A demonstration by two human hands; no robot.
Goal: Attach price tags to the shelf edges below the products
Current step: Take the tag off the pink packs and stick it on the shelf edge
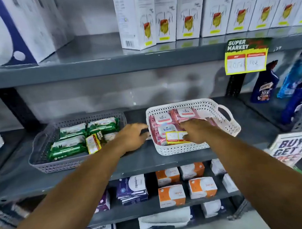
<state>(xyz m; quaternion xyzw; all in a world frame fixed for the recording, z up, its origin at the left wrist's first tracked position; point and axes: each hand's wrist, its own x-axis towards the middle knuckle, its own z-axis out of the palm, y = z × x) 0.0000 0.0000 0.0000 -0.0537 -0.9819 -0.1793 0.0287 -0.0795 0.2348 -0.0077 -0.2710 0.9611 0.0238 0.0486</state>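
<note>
Right hand [195, 130] curled over price tag [176, 137] in white basket [228, 124] (grip unclear); left hand [133, 136] half-closed between baskets, contents indiscernible.

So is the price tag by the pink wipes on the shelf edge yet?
No. The price tag lies inside the white basket, under the right hand.

Right hand [195, 130] touches price tag [176, 137] in white basket [230, 126].
</note>
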